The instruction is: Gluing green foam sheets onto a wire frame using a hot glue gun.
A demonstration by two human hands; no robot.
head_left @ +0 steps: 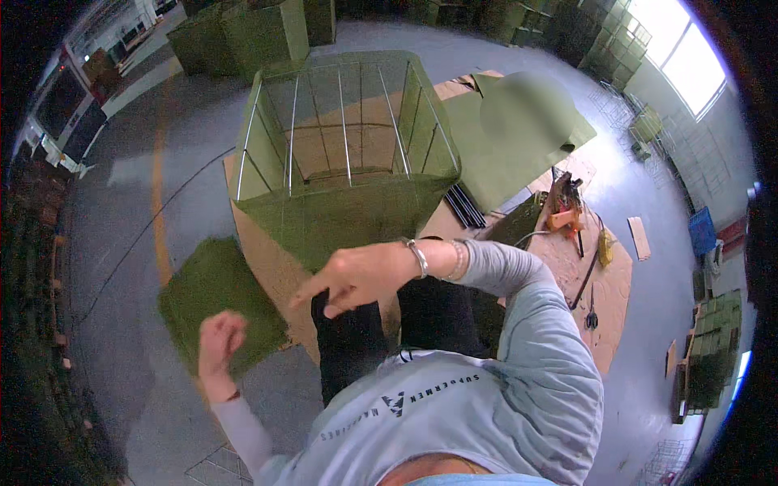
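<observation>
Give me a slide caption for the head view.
Right hand near a green wire-framed box, left hand near a green pad, scissors on cardboard to the right.

The wire-frame box (pixel 348 219) stands on cardboard (pixel 272 271), with a pad (pixel 231 296) before it to the left and a panel (pixel 462 154) to its right. Scissors (pixel 592 321) lie farther right, nearer the front; boxes (pixel 266 36) stand behind.

Looks down and forward from the wearer's head through a wide fisheye; hangs close above the shirt (pixel 454 409), takes in the green wire-framed box (pixel 356 217) beyond, reaches a distant window (pixel 695 74), bends edges toward the dark rim.
</observation>
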